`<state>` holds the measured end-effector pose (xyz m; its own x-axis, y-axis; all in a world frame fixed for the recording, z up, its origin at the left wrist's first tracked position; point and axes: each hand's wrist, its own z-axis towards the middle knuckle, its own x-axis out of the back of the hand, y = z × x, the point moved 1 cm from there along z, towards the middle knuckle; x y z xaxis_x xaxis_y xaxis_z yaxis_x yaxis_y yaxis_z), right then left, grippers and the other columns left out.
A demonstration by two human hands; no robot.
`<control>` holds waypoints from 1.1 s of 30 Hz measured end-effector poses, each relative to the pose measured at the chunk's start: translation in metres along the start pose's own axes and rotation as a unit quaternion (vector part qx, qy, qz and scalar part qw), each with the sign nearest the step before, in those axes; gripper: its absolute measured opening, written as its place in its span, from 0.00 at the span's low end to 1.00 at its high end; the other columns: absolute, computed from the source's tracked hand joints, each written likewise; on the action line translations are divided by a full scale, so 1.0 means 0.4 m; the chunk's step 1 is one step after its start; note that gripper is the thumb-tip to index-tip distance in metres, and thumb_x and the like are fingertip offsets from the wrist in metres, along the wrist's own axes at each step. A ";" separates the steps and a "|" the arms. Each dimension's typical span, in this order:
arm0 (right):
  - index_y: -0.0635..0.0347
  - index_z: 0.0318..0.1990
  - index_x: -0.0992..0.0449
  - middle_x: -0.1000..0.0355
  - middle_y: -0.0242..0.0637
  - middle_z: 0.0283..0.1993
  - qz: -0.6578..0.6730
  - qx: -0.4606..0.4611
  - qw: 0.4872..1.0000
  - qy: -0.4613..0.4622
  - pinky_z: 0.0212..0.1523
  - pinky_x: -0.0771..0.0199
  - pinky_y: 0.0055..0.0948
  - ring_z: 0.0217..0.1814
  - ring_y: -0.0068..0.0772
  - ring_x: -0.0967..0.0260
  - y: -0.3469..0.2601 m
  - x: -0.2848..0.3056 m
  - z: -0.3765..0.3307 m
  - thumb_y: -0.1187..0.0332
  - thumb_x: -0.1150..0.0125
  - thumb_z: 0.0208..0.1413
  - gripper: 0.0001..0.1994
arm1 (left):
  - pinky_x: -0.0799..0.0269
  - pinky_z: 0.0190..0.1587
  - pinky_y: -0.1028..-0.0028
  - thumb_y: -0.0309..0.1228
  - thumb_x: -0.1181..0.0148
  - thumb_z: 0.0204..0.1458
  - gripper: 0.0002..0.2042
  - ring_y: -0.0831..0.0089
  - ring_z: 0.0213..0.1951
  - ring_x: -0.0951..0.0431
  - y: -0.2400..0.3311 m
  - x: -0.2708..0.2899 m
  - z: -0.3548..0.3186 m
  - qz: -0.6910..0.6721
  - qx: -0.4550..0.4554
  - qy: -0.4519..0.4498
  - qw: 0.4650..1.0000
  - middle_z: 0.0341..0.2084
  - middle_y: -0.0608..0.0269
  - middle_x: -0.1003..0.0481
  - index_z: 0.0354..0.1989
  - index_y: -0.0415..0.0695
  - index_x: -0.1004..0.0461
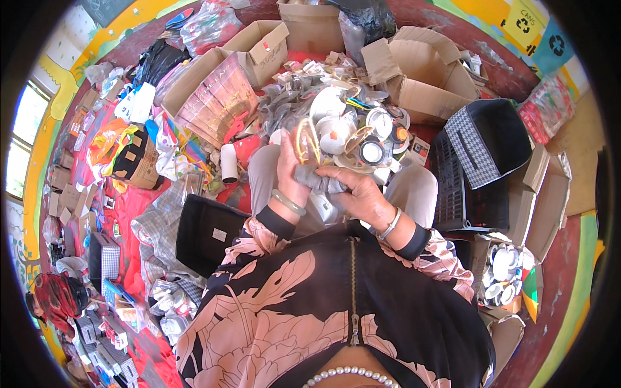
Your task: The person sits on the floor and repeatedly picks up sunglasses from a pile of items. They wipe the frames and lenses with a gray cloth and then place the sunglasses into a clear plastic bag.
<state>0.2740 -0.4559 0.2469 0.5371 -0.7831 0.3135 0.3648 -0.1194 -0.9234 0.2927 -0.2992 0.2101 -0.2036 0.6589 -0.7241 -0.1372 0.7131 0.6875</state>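
My left hand (291,165) is closed around a see-through item with yellow-gold edges (307,143), blurred, its kind unclear. Against its lower end lies a crumpled grey cloth-like piece (321,181), pinched by my right hand (362,192). Both hands meet above my lap, between my knees. Just beyond them spreads a heap of small goods: white round lids (328,103), a round black-and-white piece (371,152), and grey wrapped pieces (284,107). A white cardboard tube (229,163) lies left of my left hand.
Open cardboard boxes stand at the back (265,52) and back right (424,74). To the right is a black crate (469,194) with a checked-lined bin (482,139). A black tray (213,236) lies at my left. Sorted piles cover the red floor sheet (132,239).
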 end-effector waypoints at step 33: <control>0.59 0.46 0.26 0.28 0.36 0.46 0.024 -0.014 0.992 -0.121 0.53 0.36 0.24 0.51 0.28 0.33 -0.160 0.190 0.055 0.87 0.55 0.34 0.27 | 0.49 0.64 0.65 0.42 0.60 0.60 0.24 0.58 0.59 0.39 0.069 -0.002 0.007 -0.124 0.095 -0.176 0.972 0.56 0.48 0.38 0.61 0.44 0.46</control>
<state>0.3080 -0.4944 0.3346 0.7218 -0.6189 0.3098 0.3144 -0.1056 -0.9434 0.2917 -0.2796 0.2295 0.1609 0.4776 -0.8637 0.0484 0.8703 0.4902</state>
